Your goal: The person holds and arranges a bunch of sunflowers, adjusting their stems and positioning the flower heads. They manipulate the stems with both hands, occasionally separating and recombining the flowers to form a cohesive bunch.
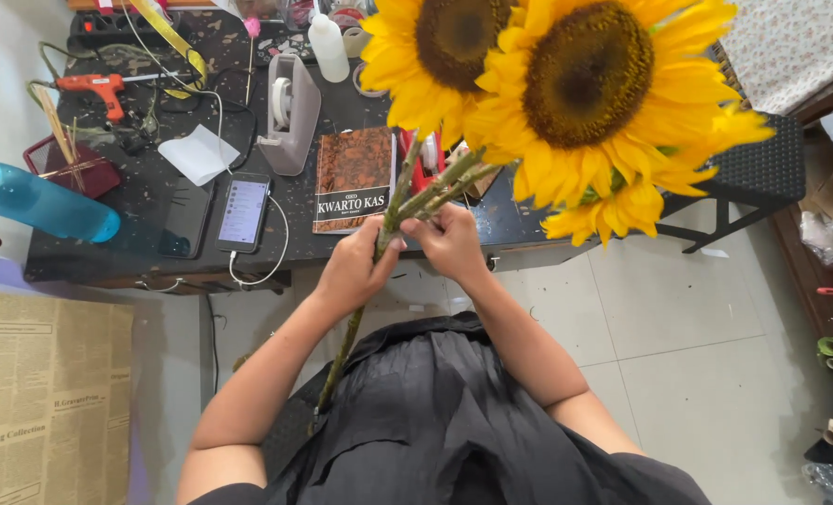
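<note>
Sunflower stems (407, 201) sat bunched in both hands above my lap as I watched: my left hand (360, 266) curled tight round them, my right hand (449, 241) pinching them just beside it (fingers closed). Yellow blooms (566, 84) fanned overhead, brown-centred. Beyond, on the dark table (136, 252), lay a reddish-brown booklet (354, 178) with a white label strip.
</note>
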